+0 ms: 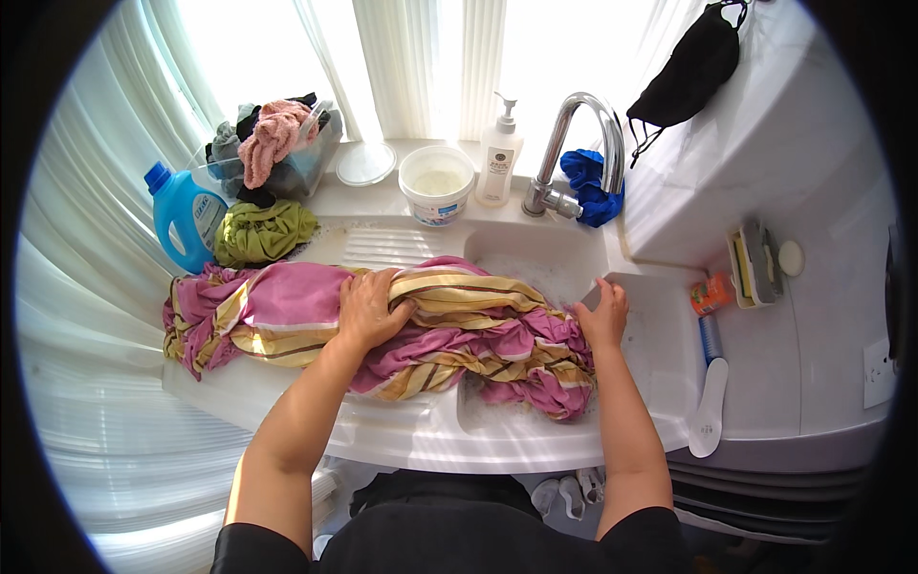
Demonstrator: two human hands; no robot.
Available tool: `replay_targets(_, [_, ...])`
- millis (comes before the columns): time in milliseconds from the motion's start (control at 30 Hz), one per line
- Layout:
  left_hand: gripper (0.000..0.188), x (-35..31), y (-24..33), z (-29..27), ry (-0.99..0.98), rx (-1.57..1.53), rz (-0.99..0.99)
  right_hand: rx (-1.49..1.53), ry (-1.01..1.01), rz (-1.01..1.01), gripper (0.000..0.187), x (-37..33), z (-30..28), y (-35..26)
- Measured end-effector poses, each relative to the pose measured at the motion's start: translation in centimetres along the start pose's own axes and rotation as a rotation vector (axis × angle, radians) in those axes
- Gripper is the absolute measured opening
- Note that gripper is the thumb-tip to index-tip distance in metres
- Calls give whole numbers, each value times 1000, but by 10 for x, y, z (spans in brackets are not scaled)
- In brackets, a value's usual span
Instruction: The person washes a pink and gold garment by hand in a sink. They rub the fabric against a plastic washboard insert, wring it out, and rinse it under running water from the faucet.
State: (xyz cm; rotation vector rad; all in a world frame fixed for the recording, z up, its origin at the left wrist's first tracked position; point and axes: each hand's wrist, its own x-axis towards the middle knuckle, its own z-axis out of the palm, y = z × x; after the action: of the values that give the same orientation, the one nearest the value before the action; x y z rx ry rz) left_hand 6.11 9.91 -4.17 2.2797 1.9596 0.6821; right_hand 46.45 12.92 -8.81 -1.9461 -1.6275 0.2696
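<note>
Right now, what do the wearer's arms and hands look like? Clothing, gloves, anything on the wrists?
Short, plain black sleeves end above the elbows; forearms are bare. Left hand and right hand ungloved. No wristwear visible.

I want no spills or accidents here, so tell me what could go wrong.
The blue bottle stands right by the left end of the striped cloth; a tug from the left hand might topple it.

The white tub stands open behind the sink, so a swing of the cloth could knock it over.

The cloth's right end lies over the basin, so more of it might slide in.
</note>
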Motion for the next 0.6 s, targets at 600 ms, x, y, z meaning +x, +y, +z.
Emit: replay_targets(600, [41, 56, 81, -48, -334, -363, -81, 577, -714, 68, 21, 10, -43, -30])
